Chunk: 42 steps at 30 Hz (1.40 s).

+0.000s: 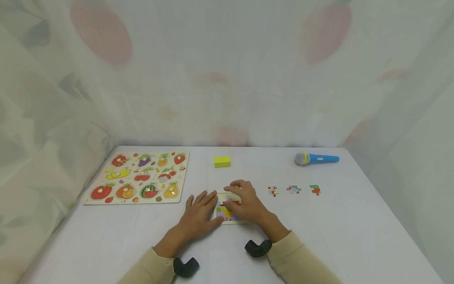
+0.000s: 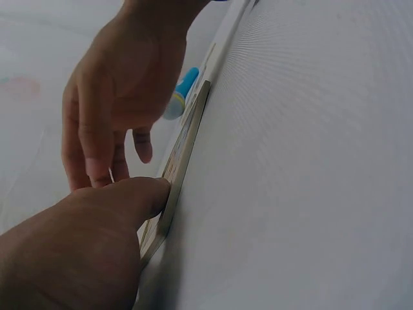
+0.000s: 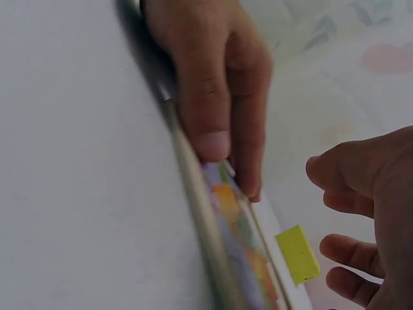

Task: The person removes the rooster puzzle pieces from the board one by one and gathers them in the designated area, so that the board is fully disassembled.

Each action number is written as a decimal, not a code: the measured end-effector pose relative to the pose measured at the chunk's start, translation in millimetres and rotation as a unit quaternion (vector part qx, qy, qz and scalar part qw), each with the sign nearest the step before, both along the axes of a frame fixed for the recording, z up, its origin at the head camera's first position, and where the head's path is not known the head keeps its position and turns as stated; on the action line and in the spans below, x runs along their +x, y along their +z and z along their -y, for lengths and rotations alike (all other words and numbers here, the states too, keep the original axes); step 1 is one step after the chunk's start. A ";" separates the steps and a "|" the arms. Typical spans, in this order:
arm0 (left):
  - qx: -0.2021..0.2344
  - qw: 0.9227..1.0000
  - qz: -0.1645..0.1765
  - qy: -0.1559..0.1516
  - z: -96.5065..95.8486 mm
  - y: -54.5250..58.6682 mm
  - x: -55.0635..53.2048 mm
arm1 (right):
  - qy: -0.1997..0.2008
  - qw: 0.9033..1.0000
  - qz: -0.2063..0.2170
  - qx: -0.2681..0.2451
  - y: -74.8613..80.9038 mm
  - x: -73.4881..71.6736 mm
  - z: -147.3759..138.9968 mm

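A small jigsaw puzzle in a pale wooden frame [image 1: 230, 223] lies on the white table, with a colourful picture [image 1: 223, 211] in it. My left hand [image 1: 200, 217] rests along the frame's left side, fingers straight, the thumb [image 2: 151, 190] pressing on the near edge. Over the right part of the puzzle hovers my right hand [image 1: 250, 205]. Its fingers [image 3: 352, 252] are loosely bent and apart, with nothing between them in the right wrist view. To the right lie three loose jigsaw pieces: one [image 1: 273, 191], a second [image 1: 293, 189] and a third [image 1: 315, 189].
A fruit peg puzzle board [image 1: 133, 187] occupies the table's left side. Behind the small frame sits a yellow block [image 1: 222, 161]. At the back right lies a blue toy microphone [image 1: 317, 158]. Pale printed cloth [image 1: 227, 79] hangs around the table's back and sides.
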<state>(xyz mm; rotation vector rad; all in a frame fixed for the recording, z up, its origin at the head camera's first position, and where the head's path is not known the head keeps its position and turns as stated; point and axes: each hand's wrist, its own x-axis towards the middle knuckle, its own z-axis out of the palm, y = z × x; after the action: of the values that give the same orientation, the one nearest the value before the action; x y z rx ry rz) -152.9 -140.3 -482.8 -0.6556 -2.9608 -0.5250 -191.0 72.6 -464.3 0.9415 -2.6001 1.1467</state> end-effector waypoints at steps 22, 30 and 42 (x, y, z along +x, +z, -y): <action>0.006 1.000 0.004 -0.003 -0.7 3.5 -0.1 | -0.002 0.990 0.002 0.138 -10.2 3.4 8.9; -0.004 1.000 0.005 -0.002 -0.7 1.4 -0.5 | -0.010 0.991 0.020 0.131 -13.2 3.5 11.2; 0.001 1.000 0.007 0.003 -1.1 1.7 -0.3 | -0.028 0.993 0.009 0.115 -16.6 2.1 13.2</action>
<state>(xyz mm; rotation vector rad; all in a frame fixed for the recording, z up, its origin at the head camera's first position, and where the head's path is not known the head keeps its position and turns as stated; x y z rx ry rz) -153.2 -139.2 -481.1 -0.6454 -2.9735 -0.5325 -188.8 59.4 -480.9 0.8951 -2.7987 0.8600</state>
